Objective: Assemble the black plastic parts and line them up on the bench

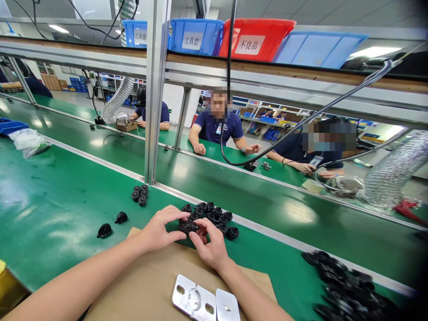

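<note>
A black cylindrical plastic part is held level between my two hands, above the far edge of the brown cardboard. My left hand grips its left end between thumb and fingers. At the other end, my right hand closes thumb and fingertips round the narrower tip. Just behind my hands stands a group of black stepped round parts on the green bench. Below my right hand lie a silver metal plate with slots and a smaller silver plate.
Small black round parts cluster near the metal post. Two black caps lie left of the cardboard. Black parts are heaped at right. Beyond the rail runs a green belt, with co-workers behind it. A cable hangs ahead.
</note>
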`<state>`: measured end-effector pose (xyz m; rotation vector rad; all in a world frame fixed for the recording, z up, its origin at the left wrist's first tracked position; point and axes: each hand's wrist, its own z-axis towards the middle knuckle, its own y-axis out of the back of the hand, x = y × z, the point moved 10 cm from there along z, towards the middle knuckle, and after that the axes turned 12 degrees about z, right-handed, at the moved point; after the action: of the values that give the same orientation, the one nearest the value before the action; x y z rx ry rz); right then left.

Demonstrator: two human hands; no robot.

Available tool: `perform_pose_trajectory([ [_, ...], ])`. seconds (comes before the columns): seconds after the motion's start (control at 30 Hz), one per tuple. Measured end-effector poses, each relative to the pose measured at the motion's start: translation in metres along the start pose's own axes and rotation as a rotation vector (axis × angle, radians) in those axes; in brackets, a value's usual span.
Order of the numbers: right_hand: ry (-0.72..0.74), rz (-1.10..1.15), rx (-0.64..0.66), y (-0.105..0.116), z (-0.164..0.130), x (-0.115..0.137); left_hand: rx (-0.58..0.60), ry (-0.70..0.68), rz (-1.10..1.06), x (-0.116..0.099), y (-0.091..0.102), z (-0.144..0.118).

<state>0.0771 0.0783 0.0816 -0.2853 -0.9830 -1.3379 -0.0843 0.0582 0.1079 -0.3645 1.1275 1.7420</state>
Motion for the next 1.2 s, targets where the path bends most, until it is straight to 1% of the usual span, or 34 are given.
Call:
perform_pose_trajectory([
  [0.07,-0.011,0.015,0.015,-0.001,0.0,0.0,0.068,-0.016,0.029,-0.001,-0.004,0.0],
  [0.17,-0.006,0.0,0.054,-0.005,0.001,0.004,0.175,0.007,0.089,0.004,-0.009,-0.001],
  [0.3,-0.003,-0.099,0.142,-0.016,0.001,0.007,0.327,0.092,0.254,0.017,-0.02,-0.006],
  [0.37,-0.044,-0.122,0.196,-0.023,0.0,0.001,0.366,0.151,0.301,0.025,-0.025,-0.01],
  [0.43,-0.105,-0.106,0.218,-0.027,-0.001,-0.008,0.335,0.215,0.319,0.032,-0.026,-0.013],
  [0.53,-0.182,-0.06,0.199,-0.027,-0.001,-0.02,0.242,0.284,0.321,0.044,-0.023,-0.013],
  [0.67,-0.217,-0.059,0.196,-0.026,0.0,-0.025,0.146,0.323,0.346,0.054,-0.015,-0.008],
  [0.73,-0.215,-0.069,0.212,-0.026,0.0,-0.024,0.147,0.341,0.405,0.053,-0.009,-0.003],
  [0.8,-0.199,-0.072,0.231,-0.027,0.001,-0.021,0.213,0.351,0.527,0.048,0.002,0.002],
  [0.87,-0.179,-0.076,0.243,-0.027,0.001,-0.018,0.281,0.368,0.666,0.041,0.023,0.003],
  [0.93,-0.164,-0.089,0.252,-0.028,0.001,-0.016,0.313,0.428,0.784,0.039,0.055,-0.002],
  [0.97,-0.157,-0.098,0.256,-0.028,0.002,-0.015,0.324,0.481,0.836,0.041,0.074,-0.007],
  [1.03,-0.147,-0.113,0.266,-0.029,0.002,-0.015,0.366,0.613,0.938,0.051,0.108,-0.022],
  [1.07,-0.142,-0.117,0.271,-0.03,0.003,-0.015,0.397,0.679,0.97,0.059,0.121,-0.03],
  [1.1,-0.138,-0.119,0.277,-0.03,0.003,-0.014,0.433,0.737,0.987,0.067,0.13,-0.037],
  [1.13,-0.135,-0.12,0.281,-0.031,0.004,-0.014,0.471,0.782,0.987,0.076,0.134,-0.043],
  [1.2,-0.131,-0.123,0.289,-0.032,0.004,-0.014,0.54,0.832,0.963,0.09,0.132,-0.048],
])
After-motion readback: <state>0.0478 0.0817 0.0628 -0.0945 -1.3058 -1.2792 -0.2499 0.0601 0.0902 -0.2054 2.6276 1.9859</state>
